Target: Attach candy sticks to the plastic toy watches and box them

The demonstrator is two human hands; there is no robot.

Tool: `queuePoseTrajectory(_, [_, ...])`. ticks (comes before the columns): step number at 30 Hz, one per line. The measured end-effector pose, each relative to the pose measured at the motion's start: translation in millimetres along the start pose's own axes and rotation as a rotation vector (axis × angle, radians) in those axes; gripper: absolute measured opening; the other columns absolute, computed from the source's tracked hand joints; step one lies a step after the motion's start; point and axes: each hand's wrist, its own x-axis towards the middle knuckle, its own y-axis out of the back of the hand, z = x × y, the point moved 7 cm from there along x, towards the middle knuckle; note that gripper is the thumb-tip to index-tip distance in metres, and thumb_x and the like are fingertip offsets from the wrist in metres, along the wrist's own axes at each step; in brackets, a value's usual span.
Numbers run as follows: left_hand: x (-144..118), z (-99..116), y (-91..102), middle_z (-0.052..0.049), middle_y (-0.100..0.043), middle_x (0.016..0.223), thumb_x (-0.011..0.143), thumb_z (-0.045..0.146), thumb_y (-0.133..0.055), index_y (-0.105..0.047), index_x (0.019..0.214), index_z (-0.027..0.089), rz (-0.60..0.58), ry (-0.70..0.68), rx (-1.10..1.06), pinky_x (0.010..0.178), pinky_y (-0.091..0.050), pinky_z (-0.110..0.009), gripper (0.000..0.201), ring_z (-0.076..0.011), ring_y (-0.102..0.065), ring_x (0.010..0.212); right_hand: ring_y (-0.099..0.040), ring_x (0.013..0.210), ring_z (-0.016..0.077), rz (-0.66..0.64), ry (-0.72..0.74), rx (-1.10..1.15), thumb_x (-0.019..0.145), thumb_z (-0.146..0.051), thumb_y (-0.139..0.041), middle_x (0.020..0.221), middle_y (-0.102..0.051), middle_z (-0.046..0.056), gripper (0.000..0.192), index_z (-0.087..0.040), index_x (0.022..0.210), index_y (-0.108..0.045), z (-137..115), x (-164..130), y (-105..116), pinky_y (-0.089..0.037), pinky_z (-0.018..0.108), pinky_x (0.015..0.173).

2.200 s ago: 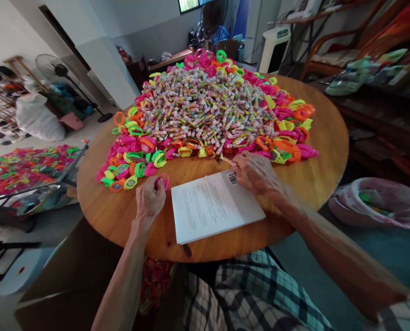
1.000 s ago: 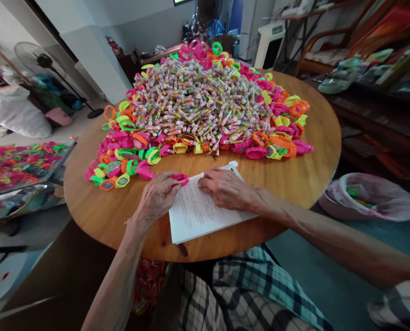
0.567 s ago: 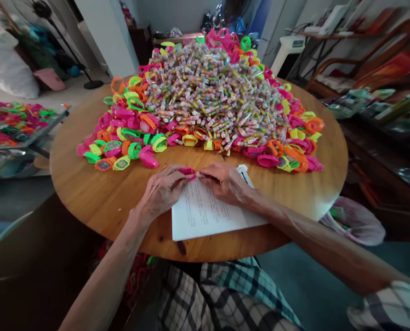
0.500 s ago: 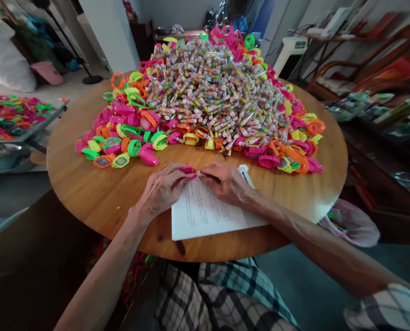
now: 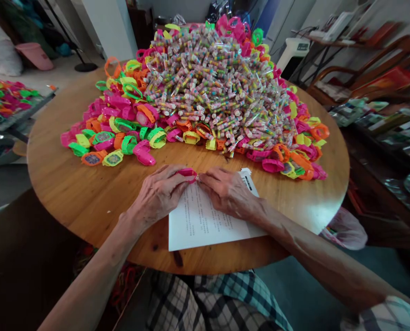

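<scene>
My left hand (image 5: 158, 193) grips a pink toy watch (image 5: 187, 173) at the near middle of the round wooden table (image 5: 70, 188). My right hand (image 5: 227, 191) meets it fingertip to fingertip, pinching something small at the watch's end; what it pinches is hidden. Both hands rest over a white printed sheet (image 5: 205, 220). Behind them lies a big heap of wrapped candy sticks (image 5: 212, 87), ringed by many toy watches (image 5: 122, 133) in pink, orange, green and yellow.
A tray of more coloured watches (image 5: 5, 99) stands at the left. A plastic bag (image 5: 346, 227) sits on the floor at the right, below shelves and a wooden chair (image 5: 367, 73). A white appliance (image 5: 293, 50) stands behind the table.
My left hand brought the pink watch from the left onto the sheet. My right hand came back from the pile edge to meet it. The view shifted closer and to the right.
</scene>
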Motion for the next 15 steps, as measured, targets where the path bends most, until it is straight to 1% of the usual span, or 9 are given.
queuePoseTrajectory(4, [1.9,-2.1,1.8,-0.008,-0.077,0.119,0.102,0.022,-0.061,-0.074,0.115,0.022,0.000,-0.001,-0.016,0.091,-0.061,-0.036,0.018,-0.0197,-0.074,0.104,-0.056,0.090,0.0251,-0.136,0.042,-0.191,0.104,-0.012,-0.040,0.102,-0.068,0.016,0.031,-0.006,0.114,-0.070,-9.6,3.7,-4.5,-0.043,0.038,0.070])
queuePoseTrajectory(7, [3.7,-4.1,1.3,-0.006,-0.077,0.119,0.103,0.020,-0.059,-0.074,0.116,0.023,-0.022,-0.008,-0.050,0.092,-0.061,-0.035,0.020,-0.0187,-0.074,0.106,-0.055,0.090,0.0264,-0.217,0.069,-0.275,0.104,-0.009,-0.039,0.102,-0.067,0.017,0.032,-0.004,0.113,-0.069,-14.6,4.9,-6.9,-0.040,0.039,0.060])
queuePoseTrajectory(10, [5.2,-3.6,2.0,-0.004,-0.077,0.119,0.102,0.018,-0.059,-0.074,0.116,0.026,-0.034,-0.018,-0.080,0.090,-0.061,-0.035,0.022,-0.0191,-0.074,0.106,-0.054,0.088,0.0266,-0.235,0.112,-0.309,0.105,-0.011,-0.038,0.100,-0.065,0.016,0.033,-0.005,0.109,-0.070,-18.3,5.0,-6.6,-0.037,0.038,0.054])
queuePoseTrajectory(15, [6.2,-3.4,1.4,-0.003,-0.075,0.124,0.101,0.017,-0.059,-0.073,0.122,0.029,-0.063,0.020,-0.073,0.090,-0.062,-0.037,0.028,-0.0214,-0.073,0.108,-0.051,0.087,0.0247,-0.229,0.152,-0.275,0.104,-0.013,-0.043,0.098,-0.063,0.014,0.027,-0.011,0.102,-0.070,-17.3,4.0,-9.7,-0.035,0.036,0.052])
